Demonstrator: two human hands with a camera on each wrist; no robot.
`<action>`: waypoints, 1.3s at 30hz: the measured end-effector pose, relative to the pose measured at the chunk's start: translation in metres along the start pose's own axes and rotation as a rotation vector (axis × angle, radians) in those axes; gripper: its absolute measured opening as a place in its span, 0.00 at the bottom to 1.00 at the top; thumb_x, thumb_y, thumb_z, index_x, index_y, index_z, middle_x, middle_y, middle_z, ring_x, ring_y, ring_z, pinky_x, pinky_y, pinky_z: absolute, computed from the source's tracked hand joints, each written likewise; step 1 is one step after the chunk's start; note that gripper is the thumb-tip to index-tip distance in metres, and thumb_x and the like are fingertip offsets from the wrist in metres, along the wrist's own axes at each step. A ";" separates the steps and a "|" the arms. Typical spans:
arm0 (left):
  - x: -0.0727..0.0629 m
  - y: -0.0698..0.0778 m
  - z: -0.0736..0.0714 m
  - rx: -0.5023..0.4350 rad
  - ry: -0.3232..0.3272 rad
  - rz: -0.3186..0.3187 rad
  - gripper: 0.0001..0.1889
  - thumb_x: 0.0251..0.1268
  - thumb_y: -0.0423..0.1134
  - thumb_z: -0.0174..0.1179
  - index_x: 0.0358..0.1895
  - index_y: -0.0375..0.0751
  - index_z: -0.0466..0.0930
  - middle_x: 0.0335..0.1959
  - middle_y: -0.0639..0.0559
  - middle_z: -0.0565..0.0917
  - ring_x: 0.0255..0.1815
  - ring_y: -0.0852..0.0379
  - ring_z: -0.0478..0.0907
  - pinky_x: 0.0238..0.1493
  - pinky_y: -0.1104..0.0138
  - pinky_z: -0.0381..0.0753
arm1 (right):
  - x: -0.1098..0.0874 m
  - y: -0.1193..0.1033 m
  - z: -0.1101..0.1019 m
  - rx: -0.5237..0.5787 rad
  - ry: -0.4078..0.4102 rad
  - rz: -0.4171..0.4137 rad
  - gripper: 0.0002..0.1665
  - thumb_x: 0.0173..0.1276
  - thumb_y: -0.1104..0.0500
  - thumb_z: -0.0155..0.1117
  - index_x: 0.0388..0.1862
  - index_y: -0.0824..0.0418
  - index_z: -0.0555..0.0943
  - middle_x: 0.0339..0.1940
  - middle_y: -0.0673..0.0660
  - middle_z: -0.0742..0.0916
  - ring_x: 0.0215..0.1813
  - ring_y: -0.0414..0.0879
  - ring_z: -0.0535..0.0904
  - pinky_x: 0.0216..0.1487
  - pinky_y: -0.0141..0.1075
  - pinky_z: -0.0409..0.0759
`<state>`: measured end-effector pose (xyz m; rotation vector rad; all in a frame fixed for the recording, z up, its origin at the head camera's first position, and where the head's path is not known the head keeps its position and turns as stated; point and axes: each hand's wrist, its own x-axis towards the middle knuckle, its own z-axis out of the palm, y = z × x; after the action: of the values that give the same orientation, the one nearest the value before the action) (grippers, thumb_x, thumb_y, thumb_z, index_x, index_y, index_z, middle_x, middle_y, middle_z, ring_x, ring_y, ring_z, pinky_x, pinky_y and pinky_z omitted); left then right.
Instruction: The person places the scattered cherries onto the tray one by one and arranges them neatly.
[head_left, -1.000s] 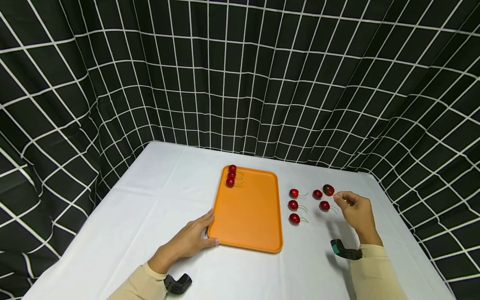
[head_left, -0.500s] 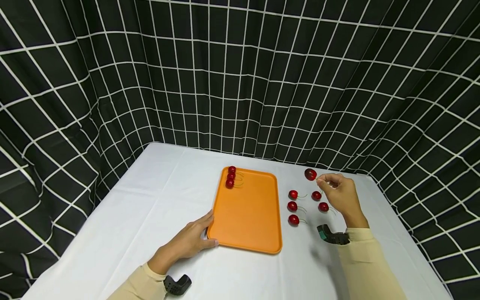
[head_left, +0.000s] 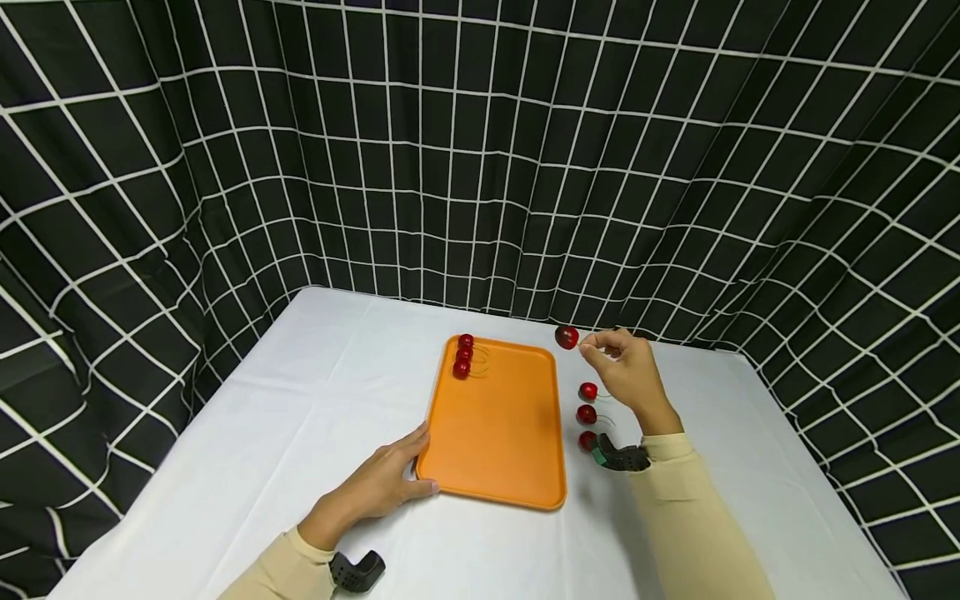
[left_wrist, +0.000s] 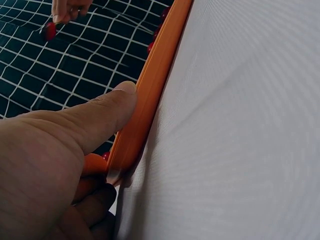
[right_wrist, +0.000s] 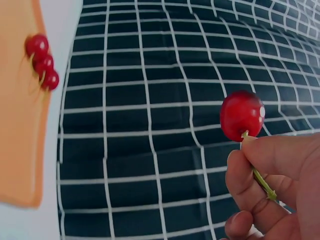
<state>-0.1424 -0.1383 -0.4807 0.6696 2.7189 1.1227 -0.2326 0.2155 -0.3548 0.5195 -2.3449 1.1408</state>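
Observation:
My right hand [head_left: 630, 371] pinches the green stem of a dark red cherry [head_left: 567, 337] between thumb and fingertips. In the right wrist view that cherry [right_wrist: 242, 116] hangs clear of the table, just past the fingertips. My left hand [head_left: 375, 479] holds the near left corner of an orange tray [head_left: 487, 433], thumb at the front edge and fingers along the left side. In the left wrist view the thumb [left_wrist: 107, 112] presses the tray's rim [left_wrist: 145, 105]. Three cherries [head_left: 462, 354] lie in a column at the tray's far left corner, stems pointing right.
Right of the tray, three more cherries [head_left: 587, 414] form a column on the white tablecloth [head_left: 322, 367]; the nearest is partly behind the right wrist's black camera band [head_left: 618, 454]. A black cloth with a white grid [head_left: 480, 167] hangs around the table's back and sides.
My right hand has lifted the cherry by its stem and carried it left, toward the tray's far right corner. Two cherries on the right are now hidden behind that hand. The left hand stays put.

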 end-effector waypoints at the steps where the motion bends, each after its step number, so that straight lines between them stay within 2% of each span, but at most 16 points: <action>1: 0.000 0.000 0.001 -0.002 -0.002 0.000 0.44 0.59 0.51 0.68 0.71 0.29 0.60 0.75 0.46 0.53 0.73 0.46 0.53 0.69 0.52 0.57 | 0.001 -0.002 0.004 0.007 -0.007 -0.001 0.05 0.63 0.66 0.67 0.27 0.65 0.84 0.27 0.56 0.83 0.35 0.50 0.70 0.40 0.43 0.70; 6: -0.003 0.000 0.002 -0.006 -0.020 -0.010 0.44 0.59 0.52 0.67 0.72 0.30 0.59 0.76 0.47 0.52 0.73 0.47 0.52 0.69 0.52 0.56 | 0.006 -0.008 0.022 0.013 -0.043 0.000 0.06 0.64 0.66 0.68 0.27 0.64 0.84 0.25 0.55 0.82 0.34 0.52 0.70 0.41 0.47 0.72; 12: -0.004 0.001 0.000 0.006 -0.011 0.003 0.44 0.59 0.54 0.67 0.71 0.30 0.60 0.76 0.46 0.53 0.73 0.46 0.53 0.69 0.52 0.57 | 0.012 -0.013 0.047 0.031 -0.090 -0.001 0.06 0.64 0.66 0.67 0.27 0.64 0.84 0.25 0.53 0.83 0.33 0.50 0.70 0.41 0.44 0.70; 20: -0.002 0.000 0.000 0.010 -0.001 0.012 0.44 0.59 0.54 0.67 0.71 0.29 0.60 0.75 0.45 0.54 0.73 0.46 0.53 0.69 0.52 0.58 | 0.013 -0.013 0.082 0.058 -0.187 0.036 0.06 0.65 0.64 0.67 0.28 0.63 0.86 0.26 0.52 0.84 0.32 0.50 0.69 0.33 0.41 0.70; 26: 0.001 -0.001 0.001 0.009 -0.004 0.022 0.44 0.59 0.55 0.66 0.71 0.28 0.60 0.75 0.44 0.54 0.73 0.45 0.54 0.69 0.52 0.57 | 0.013 -0.009 0.099 0.059 -0.237 0.096 0.06 0.65 0.64 0.66 0.29 0.64 0.86 0.27 0.51 0.84 0.33 0.49 0.70 0.34 0.40 0.71; 34: 0.001 -0.001 0.001 0.020 0.003 0.027 0.44 0.60 0.52 0.67 0.71 0.27 0.59 0.75 0.44 0.54 0.72 0.45 0.54 0.69 0.53 0.57 | 0.010 0.001 0.124 0.079 -0.311 0.195 0.05 0.65 0.63 0.66 0.31 0.62 0.85 0.27 0.50 0.83 0.27 0.46 0.71 0.26 0.35 0.71; 39: 0.001 -0.002 0.001 0.026 -0.001 0.023 0.44 0.60 0.53 0.66 0.71 0.28 0.59 0.75 0.44 0.54 0.72 0.46 0.54 0.69 0.53 0.57 | 0.009 0.004 0.139 0.058 -0.354 0.232 0.05 0.66 0.62 0.66 0.30 0.61 0.85 0.27 0.50 0.83 0.27 0.45 0.72 0.27 0.34 0.72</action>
<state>-0.1439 -0.1386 -0.4823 0.7070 2.7360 1.0931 -0.2771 0.1047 -0.4271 0.5145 -2.7409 1.3132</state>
